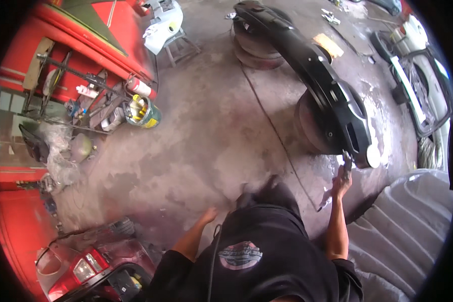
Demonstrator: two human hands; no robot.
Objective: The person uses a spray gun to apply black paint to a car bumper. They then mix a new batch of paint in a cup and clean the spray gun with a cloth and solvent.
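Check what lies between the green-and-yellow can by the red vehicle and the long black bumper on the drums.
Head view: only bare, stained concrete floor separates the green-and-yellow can from the long black bumper; one thin crack line crosses it.

- A car body repair workshop.
- A detached black bumper [327, 95] rests on stacked drums.
- Red car body panels [85, 45] stand around a stained concrete floor [211, 131].
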